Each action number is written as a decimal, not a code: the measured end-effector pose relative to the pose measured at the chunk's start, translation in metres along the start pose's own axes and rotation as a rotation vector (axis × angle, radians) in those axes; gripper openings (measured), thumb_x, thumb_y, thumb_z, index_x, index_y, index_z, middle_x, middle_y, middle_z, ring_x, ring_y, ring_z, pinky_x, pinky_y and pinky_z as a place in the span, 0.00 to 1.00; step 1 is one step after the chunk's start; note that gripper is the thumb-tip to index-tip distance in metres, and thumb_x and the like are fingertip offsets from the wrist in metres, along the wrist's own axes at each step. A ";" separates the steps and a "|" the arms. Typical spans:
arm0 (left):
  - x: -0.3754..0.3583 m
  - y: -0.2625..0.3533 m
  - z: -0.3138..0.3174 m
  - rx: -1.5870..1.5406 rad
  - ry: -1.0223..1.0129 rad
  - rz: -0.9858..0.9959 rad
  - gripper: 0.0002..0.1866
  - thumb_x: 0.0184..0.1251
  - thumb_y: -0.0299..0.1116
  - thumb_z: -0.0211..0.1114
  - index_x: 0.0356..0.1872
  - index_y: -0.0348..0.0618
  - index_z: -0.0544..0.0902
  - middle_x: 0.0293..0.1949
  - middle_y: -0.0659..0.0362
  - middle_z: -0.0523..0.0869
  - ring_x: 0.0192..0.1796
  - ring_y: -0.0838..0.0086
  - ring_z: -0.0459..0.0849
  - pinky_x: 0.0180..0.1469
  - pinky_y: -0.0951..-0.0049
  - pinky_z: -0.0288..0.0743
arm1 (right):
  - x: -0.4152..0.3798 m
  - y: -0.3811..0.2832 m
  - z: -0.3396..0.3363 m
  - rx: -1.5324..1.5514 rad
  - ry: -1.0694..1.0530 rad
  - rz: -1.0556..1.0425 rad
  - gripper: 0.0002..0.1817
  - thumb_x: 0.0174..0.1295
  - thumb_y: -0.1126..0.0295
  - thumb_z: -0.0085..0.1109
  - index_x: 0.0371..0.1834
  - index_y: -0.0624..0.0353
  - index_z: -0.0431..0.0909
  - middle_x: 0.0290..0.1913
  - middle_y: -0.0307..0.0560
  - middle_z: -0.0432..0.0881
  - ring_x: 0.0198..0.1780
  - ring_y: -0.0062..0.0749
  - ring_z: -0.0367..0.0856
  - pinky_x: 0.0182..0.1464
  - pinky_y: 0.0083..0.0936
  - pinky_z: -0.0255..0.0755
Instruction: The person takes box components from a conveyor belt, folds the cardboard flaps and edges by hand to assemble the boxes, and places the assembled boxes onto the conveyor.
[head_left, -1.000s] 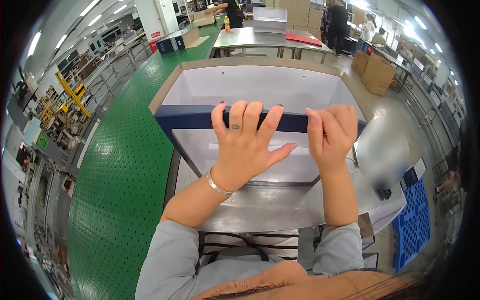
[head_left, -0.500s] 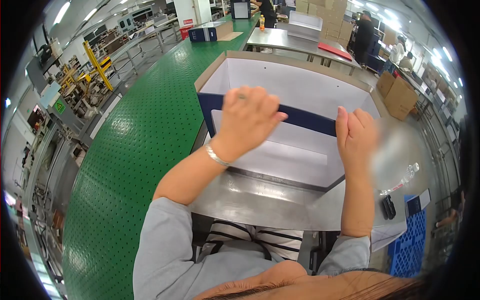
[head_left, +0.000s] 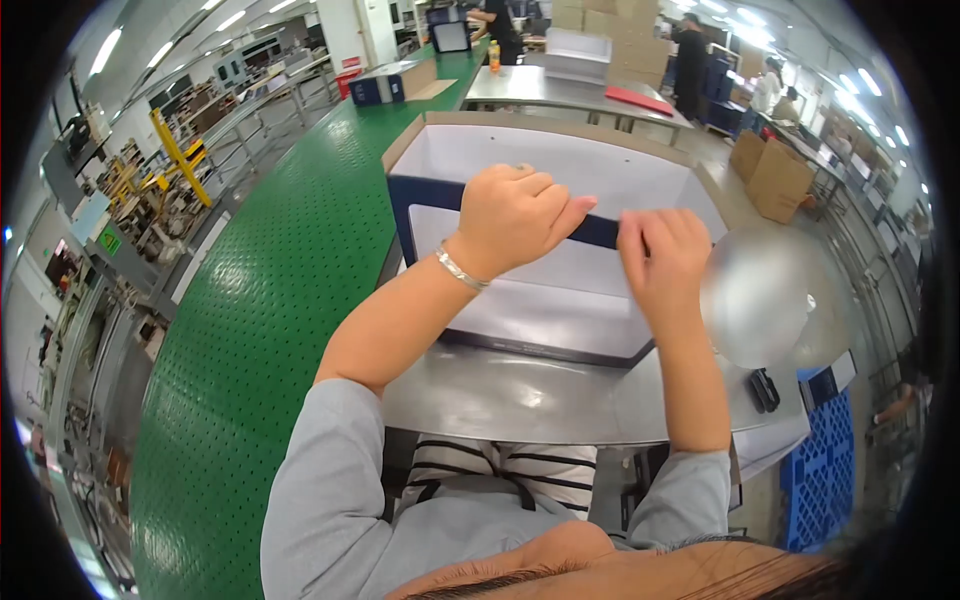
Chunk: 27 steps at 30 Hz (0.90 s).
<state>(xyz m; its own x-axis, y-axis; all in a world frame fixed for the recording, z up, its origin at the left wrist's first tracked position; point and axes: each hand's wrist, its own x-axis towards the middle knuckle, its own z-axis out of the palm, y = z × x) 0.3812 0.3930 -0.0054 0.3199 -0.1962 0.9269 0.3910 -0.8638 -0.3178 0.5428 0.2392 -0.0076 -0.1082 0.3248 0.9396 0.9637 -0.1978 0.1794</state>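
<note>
A large box (head_left: 560, 327) with a white inside and a dark blue edge stands on the metal table (head_left: 500, 400) in front of me. My left hand (head_left: 520, 218), with a silver bracelet at the wrist, is wrapped over the blue top strip of the near side. Further right on that same strip, my right hand (head_left: 665, 255) has its fingers curled over the edge, near the box's right corner. Both hands hide parts of the strip. Through the window-like opening below the strip, the white interior shows.
A green perforated surface (head_left: 270, 300) curves along the left. At the right lie a black object (head_left: 763, 391) and a blue plastic pallet (head_left: 818, 480). Another box (head_left: 392, 83) stands further back. People (head_left: 690, 65) are in the background.
My right hand has shifted left along the blue strip, closer to my left hand. My left hand sits slightly further right. The whole view has turned a little.
</note>
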 end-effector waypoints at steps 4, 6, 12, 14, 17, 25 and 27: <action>-0.012 -0.038 0.023 -0.309 -0.013 -0.006 0.18 0.66 0.34 0.65 0.15 0.50 0.73 0.17 0.66 0.73 0.20 0.71 0.66 0.28 0.73 0.63 | -0.054 -0.011 -0.096 0.255 0.175 -0.165 0.13 0.66 0.62 0.51 0.45 0.54 0.82 0.51 0.45 0.83 0.51 0.43 0.79 0.60 0.41 0.72; -0.020 -0.067 0.027 -0.432 -0.007 -0.039 0.17 0.67 0.33 0.63 0.15 0.49 0.74 0.18 0.66 0.74 0.22 0.70 0.67 0.32 0.73 0.63 | -0.074 -0.004 -0.116 0.390 0.202 -0.165 0.18 0.68 0.60 0.45 0.48 0.57 0.82 0.50 0.47 0.84 0.51 0.43 0.81 0.60 0.43 0.73; 0.005 0.051 -0.023 -0.476 -0.005 0.166 0.18 0.63 0.43 0.67 0.17 0.51 0.73 0.22 0.66 0.68 0.24 0.72 0.64 0.30 0.72 0.60 | -0.062 -0.003 -0.055 0.490 0.233 -0.128 0.17 0.64 0.65 0.50 0.47 0.63 0.83 0.53 0.52 0.84 0.53 0.48 0.83 0.60 0.42 0.75; -0.001 0.067 -0.040 -0.539 0.027 0.118 0.24 0.67 0.52 0.66 0.16 0.52 0.69 0.21 0.67 0.64 0.23 0.73 0.61 0.29 0.73 0.58 | -0.064 -0.002 -0.032 0.530 0.269 -0.104 0.17 0.60 0.67 0.53 0.47 0.65 0.83 0.52 0.53 0.84 0.53 0.49 0.83 0.59 0.41 0.76; -0.004 0.060 -0.041 -0.600 0.064 0.169 0.29 0.69 0.60 0.62 0.16 0.51 0.67 0.22 0.66 0.63 0.24 0.73 0.59 0.29 0.73 0.57 | -0.060 -0.009 -0.029 0.617 0.285 -0.115 0.17 0.58 0.67 0.54 0.46 0.64 0.83 0.50 0.52 0.84 0.50 0.45 0.83 0.56 0.38 0.77; -0.003 0.066 -0.038 -0.504 0.044 0.100 0.32 0.68 0.66 0.59 0.17 0.51 0.68 0.22 0.66 0.64 0.25 0.72 0.60 0.32 0.72 0.58 | -0.037 0.008 -0.018 0.652 0.188 -0.101 0.07 0.58 0.67 0.54 0.30 0.59 0.79 0.33 0.44 0.80 0.32 0.36 0.72 0.39 0.30 0.70; -0.001 0.067 -0.039 -0.493 0.022 0.086 0.32 0.69 0.66 0.58 0.17 0.50 0.68 0.21 0.66 0.65 0.25 0.72 0.61 0.34 0.71 0.59 | -0.034 0.014 -0.019 0.590 -0.005 -0.155 0.07 0.58 0.67 0.54 0.25 0.57 0.76 0.28 0.41 0.77 0.28 0.34 0.66 0.35 0.28 0.65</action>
<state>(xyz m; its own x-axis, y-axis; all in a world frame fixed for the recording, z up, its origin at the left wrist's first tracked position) 0.3728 0.3172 -0.0199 0.3125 -0.2819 0.9071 -0.0919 -0.9594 -0.2665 0.5548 0.2079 -0.0311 -0.2585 0.3135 0.9137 0.9096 0.3976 0.1209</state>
